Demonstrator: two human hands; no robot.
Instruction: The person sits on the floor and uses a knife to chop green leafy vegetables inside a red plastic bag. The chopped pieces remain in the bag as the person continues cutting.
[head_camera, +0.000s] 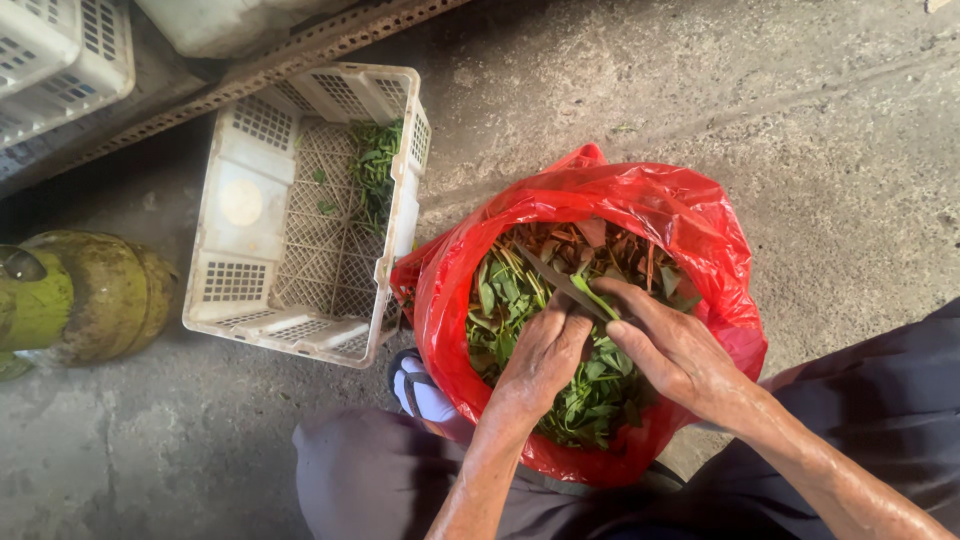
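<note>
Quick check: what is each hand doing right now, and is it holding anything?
Left hand: closed on a green stem over the red bag of leaves.
Right hand: fingers also pinching that stem, over the bag.

At your knees on the concrete sits a red plastic bag (640, 215), thin and glossy, its mouth rolled wide open into a rough round rim. It holds loose green leaves with a patch of brownish ones toward the far side. Just beside it, to your left, lies a white plastic crate (250, 200), rectangular with perforated walls and floor, holding a small heap of green stems in its far corner. More white crates (60, 55) stand stacked at the top left edge.
</note>
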